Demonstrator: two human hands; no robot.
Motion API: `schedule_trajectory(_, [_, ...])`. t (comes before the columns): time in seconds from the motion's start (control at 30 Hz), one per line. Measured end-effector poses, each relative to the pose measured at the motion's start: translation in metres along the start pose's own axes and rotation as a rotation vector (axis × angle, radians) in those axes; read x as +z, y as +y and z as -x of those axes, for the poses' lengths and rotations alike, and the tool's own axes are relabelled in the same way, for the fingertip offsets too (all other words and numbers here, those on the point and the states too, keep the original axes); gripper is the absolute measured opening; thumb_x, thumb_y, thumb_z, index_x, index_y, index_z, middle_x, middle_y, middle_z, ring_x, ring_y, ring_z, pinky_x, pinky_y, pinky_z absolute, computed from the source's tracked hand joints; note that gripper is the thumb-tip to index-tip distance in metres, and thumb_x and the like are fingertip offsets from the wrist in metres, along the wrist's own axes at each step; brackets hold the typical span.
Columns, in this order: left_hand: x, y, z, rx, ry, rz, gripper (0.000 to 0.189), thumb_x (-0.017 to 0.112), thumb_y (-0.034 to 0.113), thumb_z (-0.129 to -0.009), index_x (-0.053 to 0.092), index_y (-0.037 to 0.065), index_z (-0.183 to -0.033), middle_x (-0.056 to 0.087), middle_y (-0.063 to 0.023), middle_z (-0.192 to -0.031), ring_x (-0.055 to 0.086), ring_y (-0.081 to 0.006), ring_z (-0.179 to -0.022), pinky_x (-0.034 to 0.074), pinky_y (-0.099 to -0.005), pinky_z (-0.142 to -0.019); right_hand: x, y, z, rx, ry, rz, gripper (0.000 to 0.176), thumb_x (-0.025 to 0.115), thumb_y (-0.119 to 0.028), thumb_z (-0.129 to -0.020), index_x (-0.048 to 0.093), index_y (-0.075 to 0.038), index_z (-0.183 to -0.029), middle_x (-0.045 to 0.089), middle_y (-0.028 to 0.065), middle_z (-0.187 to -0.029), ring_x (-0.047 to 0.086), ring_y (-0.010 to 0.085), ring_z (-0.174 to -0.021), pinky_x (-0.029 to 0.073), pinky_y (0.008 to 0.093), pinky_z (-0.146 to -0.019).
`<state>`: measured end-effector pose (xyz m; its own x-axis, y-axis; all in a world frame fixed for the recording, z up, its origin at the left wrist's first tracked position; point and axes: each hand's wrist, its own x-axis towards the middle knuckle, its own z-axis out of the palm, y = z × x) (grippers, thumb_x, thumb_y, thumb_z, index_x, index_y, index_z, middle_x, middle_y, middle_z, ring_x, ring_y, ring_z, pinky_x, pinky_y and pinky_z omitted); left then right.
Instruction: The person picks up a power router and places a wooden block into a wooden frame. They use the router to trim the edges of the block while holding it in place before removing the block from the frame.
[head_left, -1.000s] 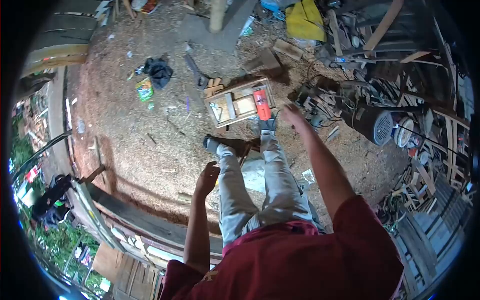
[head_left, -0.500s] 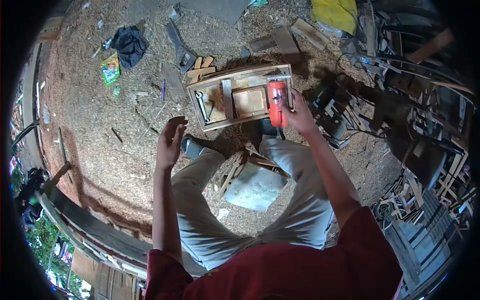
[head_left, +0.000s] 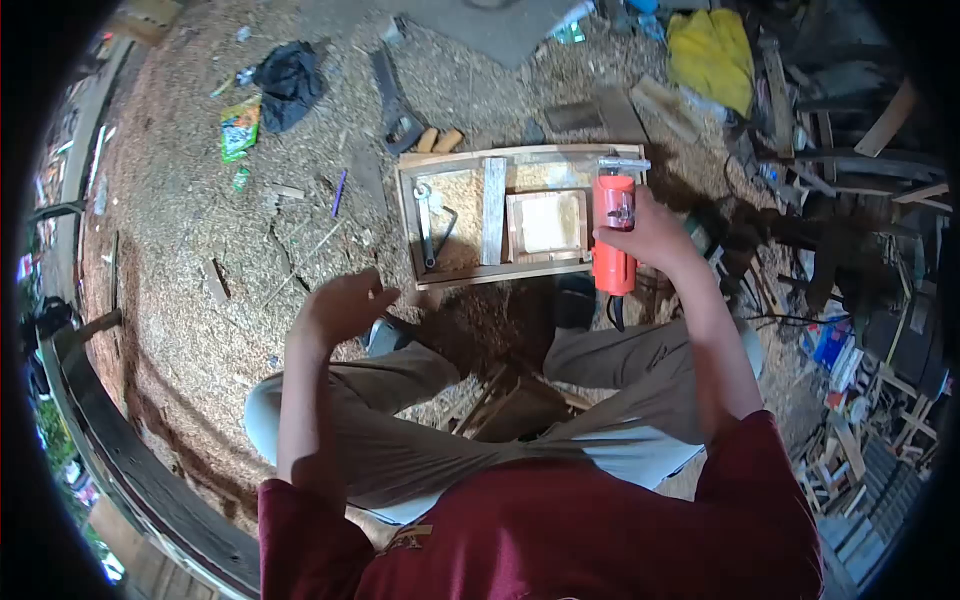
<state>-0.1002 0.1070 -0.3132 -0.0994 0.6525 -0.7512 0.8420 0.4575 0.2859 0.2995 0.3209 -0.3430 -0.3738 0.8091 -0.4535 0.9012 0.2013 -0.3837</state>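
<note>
My right hand [head_left: 655,235] is wrapped around a red trim router [head_left: 614,245], with its flat metal base at the far end and a black cord at the near end. The router lies over the right end of a shallow wooden box [head_left: 450,278]. My left hand [head_left: 345,308] hovers empty to the left of the box's near corner, its fingers loosely bent and apart. Inside the box are a wrench [head_left: 427,225], a black hex key [head_left: 446,235], a grey wooden strip [head_left: 494,210] and a smaller wooden frame [head_left: 514,232].
Beyond the box lie a handsaw [head_left: 393,105] and small wood blocks [head_left: 440,141]. A black bag [head_left: 288,85], a green packet [head_left: 240,130] and a purple pen-like stick [head_left: 339,193] are on the shavings-covered ground. A yellow cloth [head_left: 710,58] and scrap wood sit at right.
The view has shifted, placing the box lower and farther right. My left hand has lowered towards my knee. My right hand keeps its hold on the router, and my legs have spread wider.
</note>
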Motion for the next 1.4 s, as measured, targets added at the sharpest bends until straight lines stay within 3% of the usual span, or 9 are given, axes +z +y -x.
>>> schedule_trajectory(0.27, [-0.015,0.039,0.039,0.265,0.208,-0.077,0.059,0.056,0.06,-0.104,0.072,0.004,-0.116,0.076,-0.0236,-0.112,0.072,-0.0441,-0.109,0.054,-0.0504,-0.095,-0.032,-0.006,0.004,-0.182,-0.192,0.089,0.063,0.079,-0.055,-0.084,0.071,-0.004,-0.12,0.075,0.0239,-0.122,0.073,0.0415,-0.112,0.057,0.0466,-0.096])
schedule_trajectory(0.4, [-0.002,0.076,0.066,0.242,0.244,-0.105,0.06,0.057,0.059,-0.104,0.07,0.008,-0.132,0.075,-0.0215,-0.124,0.071,-0.0414,-0.115,0.055,-0.0468,-0.098,-0.025,0.005,0.013,-0.177,-0.082,0.206,0.075,0.077,-0.057,-0.088,0.065,-0.005,-0.141,0.072,0.0252,-0.134,0.07,0.0403,-0.124,0.054,0.045,-0.106])
schedule_trajectory(0.5, [0.005,0.077,0.064,0.439,0.182,-0.141,0.052,0.057,0.055,-0.106,0.068,0.01,-0.131,0.078,-0.0171,-0.109,0.074,-0.0364,-0.103,0.056,-0.0446,-0.094,-0.021,0.003,0.06,-0.311,0.115,-0.126,0.077,0.076,-0.055,-0.094,0.061,-0.003,-0.148,0.069,0.0252,-0.141,0.068,0.038,-0.13,0.052,0.0446,-0.11])
schedule_trajectory(0.63, [0.006,0.075,0.059,0.262,-0.01,0.028,0.055,0.059,0.054,-0.106,0.067,0.01,-0.138,0.078,-0.0131,-0.114,0.074,-0.0288,-0.106,0.056,-0.0405,-0.095,-0.029,0.015,0.112,-0.262,0.494,-0.28,0.076,0.074,-0.055,-0.095,0.06,-0.002,-0.148,0.071,0.0264,-0.136,0.07,0.0393,-0.126,0.054,0.0448,-0.106])
schedule_trajectory(0.73, [0.009,0.092,0.103,0.315,0.36,-0.336,0.057,0.06,0.054,-0.106,0.064,0.013,-0.145,0.076,-0.0127,-0.121,0.072,-0.0255,-0.111,0.055,-0.0374,-0.098,-0.061,-0.001,0.173,-0.329,0.537,-0.275,0.076,0.074,-0.052,-0.096,0.058,-0.001,-0.149,0.071,0.0244,-0.137,0.071,0.0368,-0.122,0.054,0.0429,-0.105])
schedule_trajectory(0.87, [-0.009,0.131,0.188,0.568,0.262,-0.017,0.055,0.062,0.049,-0.108,0.061,0.014,-0.15,0.074,-0.0107,-0.128,0.069,-0.0231,-0.118,0.052,-0.037,-0.104,-0.1,-0.056,0.253,-0.483,0.46,-0.6,0.075,0.076,-0.049,-0.097,0.057,0.001,-0.15,0.074,0.0199,-0.129,0.072,0.0265,-0.115,0.056,0.0383,-0.099])
schedule_trajectory(1.07, [-0.008,0.131,0.146,0.936,0.394,0.172,0.046,0.07,0.029,-0.107,0.062,0.008,-0.147,0.072,-0.0102,-0.13,0.069,-0.0214,-0.118,0.053,-0.0367,-0.105,-0.079,-0.047,0.175,-0.109,0.229,-0.539,0.058,0.08,-0.051,-0.094,0.073,-0.002,-0.126,0.074,0.0078,-0.102,0.068,0.017,-0.092,0.055,0.0342,-0.079])
schedule_trajectory(1.2, [-0.012,0.116,0.073,0.687,0.696,0.102,0.045,0.069,0.03,-0.105,0.065,0.005,-0.142,0.071,-0.0174,-0.134,0.071,-0.0319,-0.118,0.057,-0.042,-0.102,-0.012,-0.011,0.095,0.1,0.022,-0.731,0.07,0.09,-0.048,-0.084,0.071,0.005,-0.125,0.075,0.0142,-0.109,0.072,0.0232,-0.097,0.058,0.0434,-0.085])
schedule_trajectory(1.4, [0.002,0.13,0.041,0.55,0.366,0.003,0.054,0.069,0.041,-0.103,0.063,0.011,-0.147,0.072,-0.0192,-0.135,0.073,-0.0341,-0.119,0.058,-0.0451,-0.101,0.072,0.041,0.005,0.082,0.189,-0.496,0.07,0.095,-0.041,-0.077,0.069,0.002,-0.126,0.076,0.0151,-0.115,0.075,0.0249,-0.1,0.06,0.0412,-0.088])
